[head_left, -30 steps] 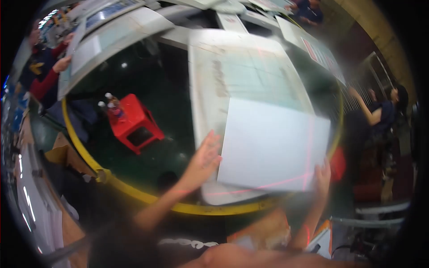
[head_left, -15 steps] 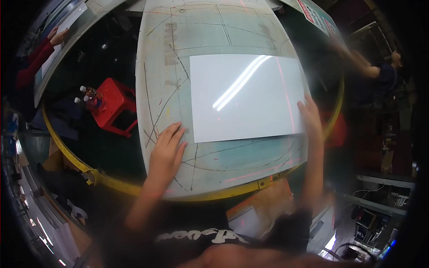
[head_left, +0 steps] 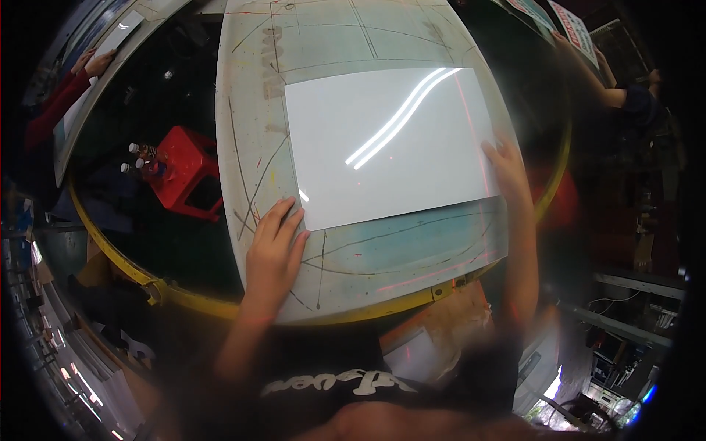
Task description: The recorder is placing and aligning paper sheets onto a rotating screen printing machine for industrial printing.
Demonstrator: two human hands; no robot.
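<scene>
A glossy white sheet [head_left: 397,158] lies slightly turned on a pale, marked board [head_left: 353,257]. Its lower left corner reaches the fingertips of my left hand [head_left: 274,242], which rests on the board with fingers stretched out. At the sheet's right edge, my right hand [head_left: 509,170] grips it, with a finger or thumb over the top; the underside of that grip is hidden. A bright lamp reflection and thin red laser lines cross the sheet.
A yellow curved rail [head_left: 353,314] runs below the board. A red stool [head_left: 180,169] with several bottles [head_left: 143,158] stands at left. Another person's hands [head_left: 99,62] work at the far left; at right a second person's arm [head_left: 599,92] is beside a printed sheet [head_left: 573,29]. Cardboard [head_left: 441,316] lies below.
The white sheet has slid left and turned slightly anticlockwise, bringing its lower left corner to my left fingertips. My right hand has stayed at its right edge. At right, the other person's printed sheet is raised.
</scene>
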